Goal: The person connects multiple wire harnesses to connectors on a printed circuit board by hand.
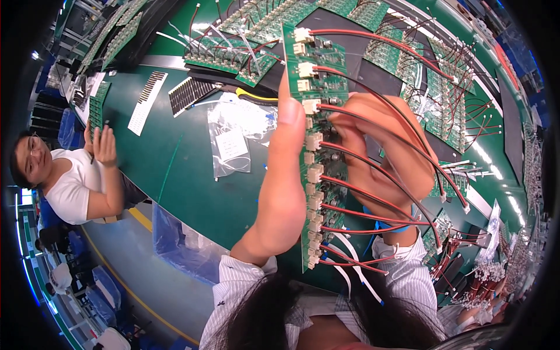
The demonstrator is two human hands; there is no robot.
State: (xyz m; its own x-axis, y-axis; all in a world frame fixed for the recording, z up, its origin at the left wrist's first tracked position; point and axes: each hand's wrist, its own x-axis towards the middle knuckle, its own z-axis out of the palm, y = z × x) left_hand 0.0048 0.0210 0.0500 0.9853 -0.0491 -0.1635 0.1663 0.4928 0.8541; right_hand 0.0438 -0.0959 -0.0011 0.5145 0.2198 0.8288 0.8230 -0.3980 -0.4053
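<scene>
**Steadying the board while wiring it**

The left hand [280, 181] is clamping the long green board [318, 116] by its left edge, holding it upright above the green bench [175, 169] – well off the surface. The right hand [385, 151] is pressing its fingers together behind the right edge, among red and black wires [373, 198]. Judging by this, the grip is best staying on bare edges – not connectors

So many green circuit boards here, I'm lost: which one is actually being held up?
The long narrow board with white connectors and red-and-black wires, gripped upright between the left hand and right hand; the others lie on the table.
</scene>
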